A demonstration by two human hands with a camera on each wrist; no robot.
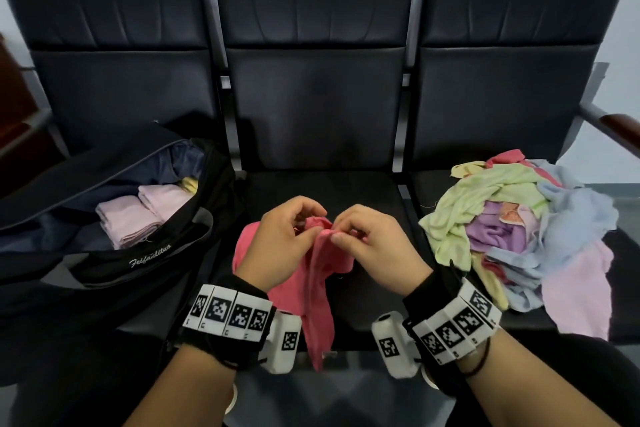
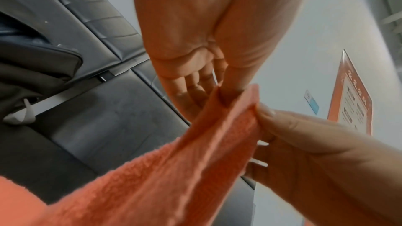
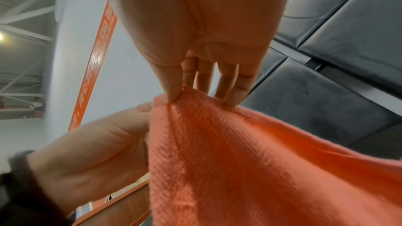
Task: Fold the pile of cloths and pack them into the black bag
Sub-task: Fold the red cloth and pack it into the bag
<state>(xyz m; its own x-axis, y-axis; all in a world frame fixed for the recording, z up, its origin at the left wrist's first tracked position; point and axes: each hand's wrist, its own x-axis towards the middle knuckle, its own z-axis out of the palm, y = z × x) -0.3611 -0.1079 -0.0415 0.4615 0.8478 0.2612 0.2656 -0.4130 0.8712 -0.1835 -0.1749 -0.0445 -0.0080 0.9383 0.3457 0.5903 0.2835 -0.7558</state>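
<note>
A pink-red cloth (image 1: 320,291) hangs over the middle seat, held up by its top edge. My left hand (image 1: 284,239) and right hand (image 1: 367,239) pinch that edge close together, fingers curled. In the left wrist view the thumb presses into the cloth (image 2: 174,169); in the right wrist view thumb and fingers pinch the cloth (image 3: 250,161) at its corner. The black bag (image 1: 114,260) lies unzipped on the left seat with folded pale pink cloths (image 1: 138,215) inside. A pile of unfolded cloths (image 1: 519,229) in green, blue, purple and pink sits on the right seat.
Three black padded seats (image 1: 315,97) in a row, with backrests behind. A metal armrest with a wooden end (image 1: 613,121) stands at the far right. An orange wall sign (image 2: 352,102) shows in the wrist views.
</note>
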